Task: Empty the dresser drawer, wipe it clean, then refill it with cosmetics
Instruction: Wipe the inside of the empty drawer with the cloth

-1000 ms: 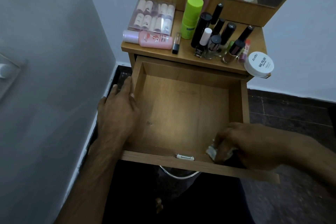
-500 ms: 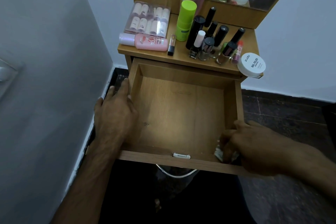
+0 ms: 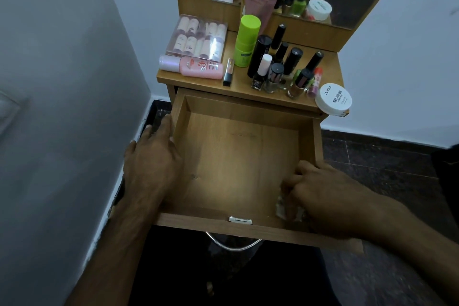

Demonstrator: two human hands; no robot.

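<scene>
Your right hand (image 3: 330, 196) has slid from the drawer's front edge toward its right wall over the last second, fingers curled round a pale wipe (image 3: 285, 208) pressed into the front-right corner. So you are mid-wipe, working along the edges. Your left hand (image 3: 154, 156) has stayed put — fingers straight, resting flat along the left wall, steadying the drawer (image 3: 236, 156).

The drawer stands pulled out, its floor bare, so emptying is done. The cosmetics wait on the desk (image 3: 238, 87) above: a pink bottle (image 3: 198, 68), a green tube (image 3: 246, 41), nail polishes (image 3: 275, 74) and a white jar (image 3: 334, 99) at the right edge — none back in yet. I judge the rest of the floor wants a pass before refilling.
</scene>
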